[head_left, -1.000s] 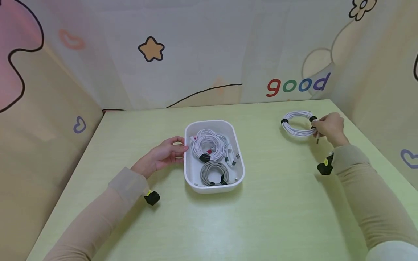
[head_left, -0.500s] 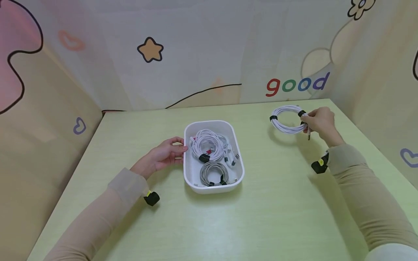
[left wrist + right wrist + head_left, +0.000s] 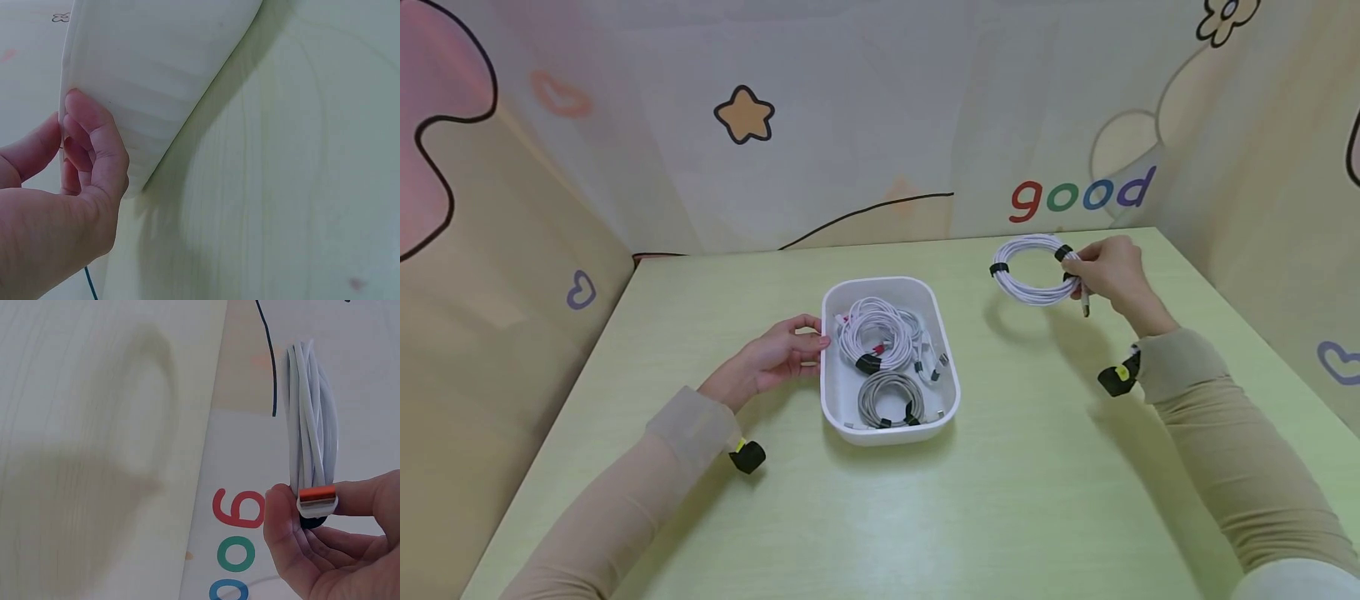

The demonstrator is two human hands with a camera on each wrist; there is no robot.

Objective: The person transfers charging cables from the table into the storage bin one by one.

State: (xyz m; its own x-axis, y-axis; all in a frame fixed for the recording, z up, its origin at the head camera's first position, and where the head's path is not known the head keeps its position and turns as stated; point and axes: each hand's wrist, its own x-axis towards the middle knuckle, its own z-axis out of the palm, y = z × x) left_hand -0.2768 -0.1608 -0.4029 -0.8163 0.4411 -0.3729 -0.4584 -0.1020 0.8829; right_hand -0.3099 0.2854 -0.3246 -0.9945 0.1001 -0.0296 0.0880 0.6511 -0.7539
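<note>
My left hand (image 3: 775, 354) pinches the left rim of a white plastic bin (image 3: 891, 436) standing on the table. In the left wrist view the fingers (image 3: 107, 150) lie along the bin's outer wall (image 3: 162, 62), the thumb at its rim. Inside the bin are a white cable coil (image 3: 853, 343) with a black strap, a grey cable coil (image 3: 868, 402) and thinner white cables (image 3: 929, 367). Back right, my right hand (image 3: 1116, 271) pinches a coiled white cable (image 3: 1028, 295) above the table. Its metal plug (image 3: 317, 501) shows beside the fingertips in the right wrist view.
The pale green table (image 3: 880, 525) stretches around the bin. Printed cloth walls (image 3: 865, 125) rise along its back and both sides. A black wrist camera (image 3: 748, 457) hangs from the left cuff and another camera (image 3: 1118, 379) from the right one.
My right hand has carried the coiled white cable leftward and slightly up, closer to the bin. The left hand and the bin have stayed in place.
</note>
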